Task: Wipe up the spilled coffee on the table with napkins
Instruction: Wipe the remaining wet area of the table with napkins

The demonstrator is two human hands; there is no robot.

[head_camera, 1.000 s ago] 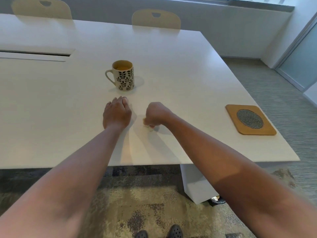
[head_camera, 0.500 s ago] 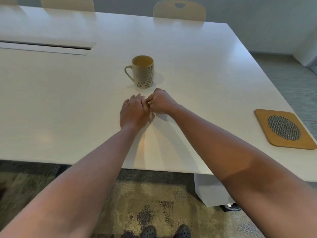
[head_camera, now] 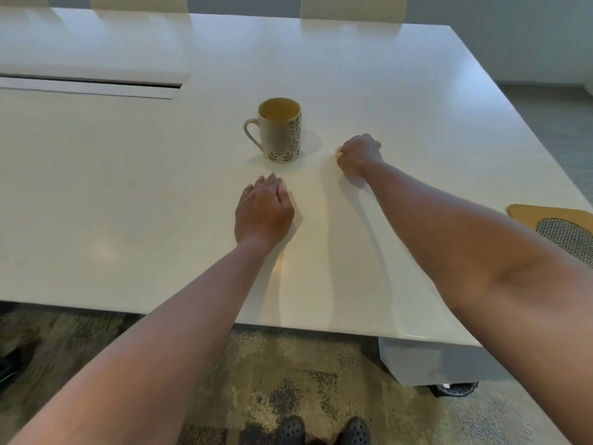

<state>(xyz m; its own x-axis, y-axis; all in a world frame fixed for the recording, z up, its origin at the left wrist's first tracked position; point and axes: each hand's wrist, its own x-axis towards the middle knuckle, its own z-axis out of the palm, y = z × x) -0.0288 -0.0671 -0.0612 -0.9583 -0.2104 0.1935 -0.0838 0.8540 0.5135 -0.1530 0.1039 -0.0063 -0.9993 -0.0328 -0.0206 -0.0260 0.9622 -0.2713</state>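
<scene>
My right hand point(head_camera: 359, 154) is curled into a fist on the white table point(head_camera: 128, 187), to the right of the mug. A small pale scrap of napkin point(head_camera: 337, 154) peeks out at its left side; the rest is hidden inside the fist. My left hand point(head_camera: 263, 210) rests on the table nearer to me, palm down with its fingers loosely extended, holding nothing. A leaf-patterned mug point(head_camera: 280, 130) with coffee in it stands upright just beyond both hands. I cannot make out any coffee stain on the tabletop.
A wooden trivet with a mesh centre point(head_camera: 558, 226) lies at the table's right edge. A long slot point(head_camera: 90, 85) crosses the tabletop at the far left. Chair backs point(head_camera: 353, 6) stand at the far side. The table's near edge runs below my forearms.
My right hand has slid away from my left hand, going right and forward to beside the mug. My left hand has stayed in place on the table.
</scene>
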